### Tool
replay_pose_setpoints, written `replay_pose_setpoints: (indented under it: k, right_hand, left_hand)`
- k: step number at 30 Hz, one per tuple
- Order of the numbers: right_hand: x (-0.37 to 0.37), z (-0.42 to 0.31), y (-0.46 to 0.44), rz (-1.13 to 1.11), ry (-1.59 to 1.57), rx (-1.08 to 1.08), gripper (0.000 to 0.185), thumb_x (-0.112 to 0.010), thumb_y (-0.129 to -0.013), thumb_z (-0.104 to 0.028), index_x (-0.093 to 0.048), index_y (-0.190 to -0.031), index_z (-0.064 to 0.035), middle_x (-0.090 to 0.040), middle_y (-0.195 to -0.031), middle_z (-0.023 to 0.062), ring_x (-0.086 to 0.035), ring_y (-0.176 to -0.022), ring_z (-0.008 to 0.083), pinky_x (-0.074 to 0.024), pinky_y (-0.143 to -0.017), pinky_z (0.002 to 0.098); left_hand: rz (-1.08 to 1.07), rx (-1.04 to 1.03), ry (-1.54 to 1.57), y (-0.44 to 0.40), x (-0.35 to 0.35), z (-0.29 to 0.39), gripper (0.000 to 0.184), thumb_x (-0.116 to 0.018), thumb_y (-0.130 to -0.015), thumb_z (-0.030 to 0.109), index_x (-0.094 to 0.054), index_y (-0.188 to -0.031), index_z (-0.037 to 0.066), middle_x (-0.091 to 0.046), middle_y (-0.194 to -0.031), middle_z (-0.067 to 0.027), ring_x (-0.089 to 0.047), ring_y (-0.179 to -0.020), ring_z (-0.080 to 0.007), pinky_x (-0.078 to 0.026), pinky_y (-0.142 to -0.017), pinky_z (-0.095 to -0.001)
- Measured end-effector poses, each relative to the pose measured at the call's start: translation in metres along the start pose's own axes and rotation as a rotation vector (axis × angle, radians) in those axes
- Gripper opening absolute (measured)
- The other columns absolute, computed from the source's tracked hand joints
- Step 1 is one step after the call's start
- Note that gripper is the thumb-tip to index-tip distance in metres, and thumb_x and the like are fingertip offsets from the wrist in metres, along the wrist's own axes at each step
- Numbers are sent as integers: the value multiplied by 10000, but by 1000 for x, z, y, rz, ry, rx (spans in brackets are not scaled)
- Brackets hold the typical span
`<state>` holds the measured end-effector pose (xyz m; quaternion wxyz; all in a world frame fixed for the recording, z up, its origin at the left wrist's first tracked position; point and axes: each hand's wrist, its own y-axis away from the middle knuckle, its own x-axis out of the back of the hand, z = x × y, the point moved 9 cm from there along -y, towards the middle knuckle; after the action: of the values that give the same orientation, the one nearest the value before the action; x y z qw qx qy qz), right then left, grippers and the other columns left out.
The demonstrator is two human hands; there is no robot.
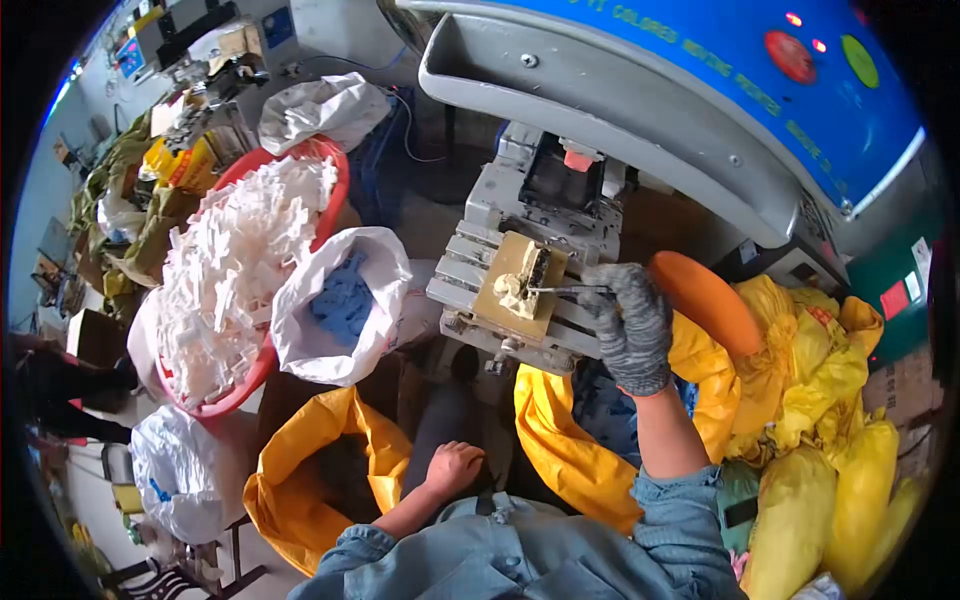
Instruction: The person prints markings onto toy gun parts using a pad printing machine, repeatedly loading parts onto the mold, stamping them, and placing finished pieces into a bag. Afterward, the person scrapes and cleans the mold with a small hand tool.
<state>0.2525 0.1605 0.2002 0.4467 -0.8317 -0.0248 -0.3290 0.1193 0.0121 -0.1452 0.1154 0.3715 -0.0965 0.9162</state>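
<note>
My right hand point(630, 325), in a grey knit glove, grips thin metal tweezers point(570, 289). Their tip reaches a cream-coloured holder point(515, 293) with a dark strip along one side, mounted on a tan plate point(527, 318). This plate lies on the slotted metal bed point(468, 272) of a printing machine. Bare and apart from the machine, my left hand point(456, 468) rests on my leg with its fingers laid down, holding nothing. Whether a small part sits in the holder is too fine to tell.
The blue machine head point(660, 50) overhangs the bed, with a reddish pad point(578, 160) beneath. Yellow sacks point(545, 425) flank my legs. Left stand a white sack point(385, 265) of blue pieces and a red tub point(342, 185) heaped with white pieces. An orange disc point(705, 300) is right.
</note>
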Motion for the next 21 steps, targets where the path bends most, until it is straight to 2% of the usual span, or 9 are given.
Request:
replay_pose_setpoints:
  k: [4, 13, 21]
  right_hand:
    - [-18, -10, -10, -95, 118, 84, 116, -626, -790, -119, -599, -872, -41, -598, -813, 103, -574, -752, 285, -462, -687, 359]
    - [-35, -6, -14, -178, 265, 99, 129, -648, -760, -134, -594, -853, -62, -600, -822, 91, -568, -761, 294, -462, -684, 380]
    - [-51, -10, -16, -275, 342, 166, 125, -647, -752, -130, -606, -861, -87, -610, -839, 85, -571, -776, 291, -468, -704, 382]
  left_hand:
    - [-12, 29, 34, -3, 9, -1, 117, -595, -757, 169, -647, -831, 95, -623, -809, -75, -580, -790, -260, -452, -721, -368]
    - [-11, 30, 112, -6, 11, -4, 103, -609, -742, 133, -642, -830, 90, -620, -801, -73, -576, -771, -261, -454, -703, -366]
    - [-62, 74, 149, -6, 6, -12, 125, -583, -770, 167, -652, -848, 98, -622, -823, -65, -572, -803, -242, -435, -716, -362]
